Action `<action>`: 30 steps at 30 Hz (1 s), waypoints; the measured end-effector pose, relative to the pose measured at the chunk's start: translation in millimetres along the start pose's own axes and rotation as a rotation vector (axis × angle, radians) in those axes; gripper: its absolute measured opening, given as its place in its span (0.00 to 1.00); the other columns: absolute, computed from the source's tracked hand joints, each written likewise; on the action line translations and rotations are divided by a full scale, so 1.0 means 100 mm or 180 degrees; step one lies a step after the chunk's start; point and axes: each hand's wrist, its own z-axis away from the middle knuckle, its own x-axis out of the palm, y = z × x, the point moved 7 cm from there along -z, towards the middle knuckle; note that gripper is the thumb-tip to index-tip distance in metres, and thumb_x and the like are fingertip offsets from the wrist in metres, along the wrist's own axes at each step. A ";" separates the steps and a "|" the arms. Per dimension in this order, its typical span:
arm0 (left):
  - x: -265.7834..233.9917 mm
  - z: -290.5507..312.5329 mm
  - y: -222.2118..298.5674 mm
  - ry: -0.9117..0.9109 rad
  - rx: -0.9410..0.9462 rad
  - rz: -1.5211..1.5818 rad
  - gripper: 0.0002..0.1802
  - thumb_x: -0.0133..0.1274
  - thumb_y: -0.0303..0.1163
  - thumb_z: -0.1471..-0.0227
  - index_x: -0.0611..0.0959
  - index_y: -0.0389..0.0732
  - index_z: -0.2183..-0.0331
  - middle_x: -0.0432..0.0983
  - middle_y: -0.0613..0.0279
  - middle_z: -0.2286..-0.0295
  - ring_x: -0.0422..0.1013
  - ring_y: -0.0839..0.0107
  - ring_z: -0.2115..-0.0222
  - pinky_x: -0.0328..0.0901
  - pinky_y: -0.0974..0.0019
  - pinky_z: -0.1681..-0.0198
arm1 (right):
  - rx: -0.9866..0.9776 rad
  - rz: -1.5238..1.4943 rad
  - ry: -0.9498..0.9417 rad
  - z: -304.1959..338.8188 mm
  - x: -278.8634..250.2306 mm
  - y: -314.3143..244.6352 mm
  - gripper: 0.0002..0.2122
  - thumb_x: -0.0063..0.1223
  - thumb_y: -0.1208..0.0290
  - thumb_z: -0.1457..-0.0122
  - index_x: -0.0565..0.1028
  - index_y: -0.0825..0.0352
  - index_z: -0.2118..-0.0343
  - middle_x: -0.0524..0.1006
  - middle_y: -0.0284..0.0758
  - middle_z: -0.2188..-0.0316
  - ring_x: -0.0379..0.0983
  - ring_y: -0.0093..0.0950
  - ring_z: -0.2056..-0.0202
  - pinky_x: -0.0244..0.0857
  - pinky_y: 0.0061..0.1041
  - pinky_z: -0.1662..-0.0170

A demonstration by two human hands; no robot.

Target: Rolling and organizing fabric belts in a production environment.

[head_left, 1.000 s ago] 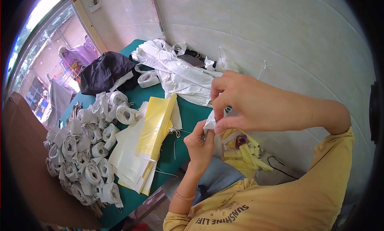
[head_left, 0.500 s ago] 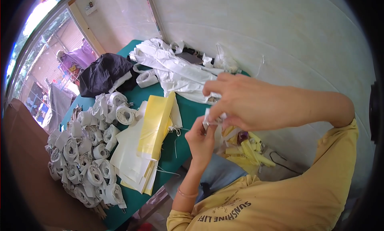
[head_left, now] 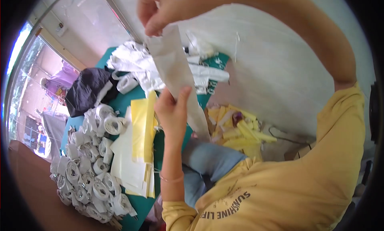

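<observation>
A long white strip (head_left: 173,65), flat and fabric-like, hangs at a slant in front of me. My right hand (head_left: 162,10) is raised high and pinches its upper end. Lower down, my left hand (head_left: 173,111) grips the strip's edge, thumb up along its face and fingers bent behind it. The strip's lower end hangs free past my left hand, above my knee. Left of that hand, a folded yellow sheet (head_left: 142,129) lies over white sheets (head_left: 123,161) on the green table (head_left: 140,203).
Many rolled white strips (head_left: 96,187) are heaped at the table's near left. Farther back are a black cloth bundle (head_left: 89,91) and a pile of white fabric (head_left: 134,65). Yellow scraps (head_left: 250,133) lie low on the right, by a pale wall (head_left: 276,71).
My right hand has gone up and left, away from my left hand, and the small white bundle between them is now a stretched-out strip. My left hand has shifted left.
</observation>
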 end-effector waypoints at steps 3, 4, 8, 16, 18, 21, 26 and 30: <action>0.10 0.10 -0.12 -0.0345 -0.0312 0.0615 0.12 0.58 0.25 0.53 0.79 0.33 0.63 0.77 0.66 0.71 0.69 0.81 0.71 0.64 0.76 0.66 | 0.0789 0.0667 0.1216 -0.05 0.04 0.01 0.12 0.51 0.69 0.50 0.78 0.74 0.69 0.78 0.46 0.72 0.75 0.37 0.69 0.67 0.31 0.65; 0.18 0.12 -0.17 -0.0604 -0.0321 0.0465 0.14 0.58 0.24 0.54 0.79 0.33 0.62 0.77 0.64 0.67 0.71 0.78 0.65 0.65 0.73 0.61 | -0.0199 -0.0711 0.0515 0.01 -0.09 0.02 0.12 0.50 0.70 0.49 0.78 0.74 0.69 0.78 0.46 0.72 0.75 0.37 0.69 0.67 0.30 0.64; 0.35 0.33 -0.65 -0.1536 -0.0618 0.0418 0.11 0.52 0.25 0.48 0.78 0.33 0.61 0.77 0.63 0.67 0.69 0.78 0.65 0.65 0.71 0.60 | -0.0014 -0.0611 0.0978 0.12 -0.33 0.09 0.11 0.49 0.70 0.49 0.78 0.74 0.71 0.78 0.46 0.73 0.75 0.36 0.69 0.67 0.30 0.64; 0.61 0.76 -1.09 -0.1953 -0.0940 0.0102 0.16 0.45 0.36 0.41 0.78 0.34 0.60 0.77 0.53 0.70 0.66 0.75 0.71 0.64 0.68 0.63 | 0.0084 -0.0709 0.1638 0.20 -0.69 0.39 0.12 0.48 0.68 0.48 0.78 0.72 0.70 0.78 0.45 0.73 0.75 0.35 0.69 0.67 0.29 0.63; 0.63 0.79 -1.23 -0.2028 -0.0762 -0.0098 0.16 0.44 0.36 0.41 0.78 0.34 0.59 0.77 0.52 0.70 0.66 0.74 0.72 0.64 0.68 0.63 | 0.0119 -0.0712 0.1676 0.23 -0.68 0.38 0.11 0.48 0.68 0.49 0.78 0.71 0.70 0.78 0.45 0.73 0.75 0.35 0.69 0.67 0.29 0.63; 0.62 0.79 -1.33 -0.2212 -0.0662 -0.0480 0.17 0.43 0.35 0.40 0.75 0.36 0.55 0.77 0.52 0.67 0.68 0.71 0.70 0.64 0.68 0.61 | 0.0083 -0.0573 0.1840 0.17 -0.62 0.41 0.10 0.50 0.67 0.49 0.79 0.70 0.72 0.77 0.42 0.76 0.74 0.33 0.72 0.66 0.29 0.67; 0.69 0.70 -0.95 -0.1981 -0.0581 0.0455 0.21 0.41 0.35 0.40 0.68 0.37 0.47 0.74 0.55 0.58 0.70 0.69 0.60 0.61 0.68 0.53 | 0.0100 -0.0510 0.1706 0.11 -0.48 0.42 0.12 0.48 0.64 0.43 0.77 0.67 0.73 0.74 0.31 0.79 0.63 0.21 0.77 0.58 0.22 0.73; 0.69 0.65 -0.82 -0.2062 -0.0641 0.0909 0.28 0.39 0.38 0.39 0.58 0.36 0.42 0.69 0.53 0.52 0.66 0.64 0.51 0.58 0.64 0.47 | 0.0018 -0.0578 0.1620 0.09 -0.39 0.35 0.12 0.48 0.65 0.43 0.77 0.68 0.73 0.75 0.32 0.78 0.66 0.22 0.76 0.59 0.24 0.72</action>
